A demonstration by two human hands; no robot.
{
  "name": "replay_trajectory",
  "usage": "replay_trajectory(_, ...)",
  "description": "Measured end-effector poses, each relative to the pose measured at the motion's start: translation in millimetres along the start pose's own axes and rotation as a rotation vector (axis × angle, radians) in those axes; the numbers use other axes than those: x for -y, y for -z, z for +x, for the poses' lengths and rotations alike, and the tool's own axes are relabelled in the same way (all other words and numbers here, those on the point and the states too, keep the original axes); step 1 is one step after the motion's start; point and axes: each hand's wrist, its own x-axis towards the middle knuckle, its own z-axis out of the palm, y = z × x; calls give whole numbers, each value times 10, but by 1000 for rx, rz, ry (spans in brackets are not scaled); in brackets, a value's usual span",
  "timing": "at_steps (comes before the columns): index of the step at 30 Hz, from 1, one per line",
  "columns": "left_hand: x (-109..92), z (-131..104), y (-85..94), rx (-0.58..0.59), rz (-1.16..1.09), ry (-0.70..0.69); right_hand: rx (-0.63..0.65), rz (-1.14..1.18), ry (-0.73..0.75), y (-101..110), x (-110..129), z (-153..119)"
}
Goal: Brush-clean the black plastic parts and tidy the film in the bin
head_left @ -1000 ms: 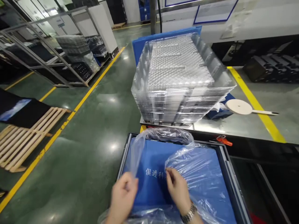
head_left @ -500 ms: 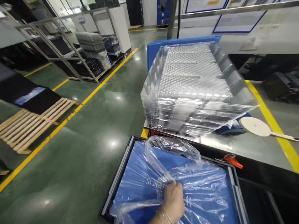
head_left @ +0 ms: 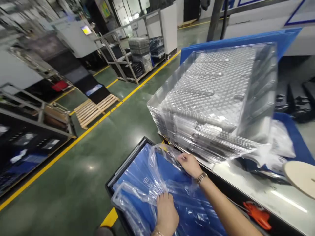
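Note:
A clear plastic bag (head_left: 157, 157) with printed characters lies gathered over blue sheeting (head_left: 137, 173) inside a black crate (head_left: 123, 164). My left hand (head_left: 167, 211) is closed on the bunched plastic near the middle of the crate. Farther back, my right hand (head_left: 189, 164), with a metal watch at the wrist, pinches the loose edge of the same bag close to the crate's far rim. A loop of slack plastic stands up between the two hands.
Stacked clear plastic trays (head_left: 211, 95), bound in film, sit on the bench (head_left: 268, 193) beyond the crate. An orange-handled tool (head_left: 258, 214) and a pale round disc (head_left: 300, 177) are at right. Wooden pallet (head_left: 95, 109) and metal-framed carts (head_left: 135, 55) stand at left.
My right hand has come into view and taken the bag's far edge. My left hand keeps its grip on the bunched plastic. The camera view has swung left.

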Motion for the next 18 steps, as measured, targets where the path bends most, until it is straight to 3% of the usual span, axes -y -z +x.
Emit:
replay_trajectory(2,-29,7,12,-15,-24,25,-25,111,130,44,259,-192)
replay_trajectory(4,-51,15,4,-20,-57,38,-60,204,252,246,332,-537)
replay_trajectory(6,-67,15,-27,-22,-105,36,-109,255,327,506,192,-853)
replay_trajectory(8,-81,6,-76,-36,-162,36,-283,305,389,703,-74,-997)
replay_trajectory(10,-96,-8,-125,-54,-215,37,-328,250,303,755,-332,-926)
replay_trajectory(13,-124,-27,-163,-68,-258,51,-210,148,168,553,-477,-543)
replay_trajectory(16,-146,-36,-144,-71,-271,56,-154,162,197,239,-251,-176)
replay_trajectory(18,-152,-35,-121,-68,-258,52,-182,185,263,124,29,-116)
